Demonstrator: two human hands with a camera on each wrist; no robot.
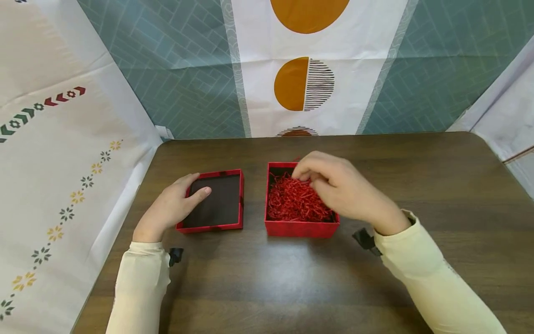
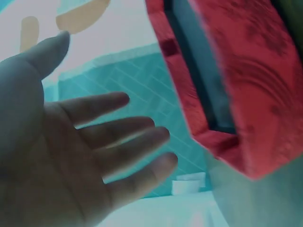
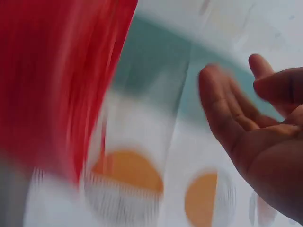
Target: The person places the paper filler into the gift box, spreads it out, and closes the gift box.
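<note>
A red box (image 1: 300,229) stands on the table, filled with red shredded paper (image 1: 294,202). My right hand (image 1: 342,185) hovers over its right side, fingers loosely bent. In the right wrist view that hand (image 3: 265,127) holds nothing and is apart from the blurred red box (image 3: 42,80). To the left lies a shallow red box lid (image 1: 217,202), its dark inside facing up. Over the lid's left edge is my left hand (image 1: 168,206). The left wrist view shows its fingers spread and nothing held, beside the lid's patterned red side (image 2: 265,80).
The brown wooden table (image 1: 267,283) carries the box and lid side by side. Behind it hangs a green and white patterned cloth (image 1: 175,55), and a white cloth with printed flowers (image 1: 62,176) is along the left. Dark straps (image 1: 367,241) show at both sleeves.
</note>
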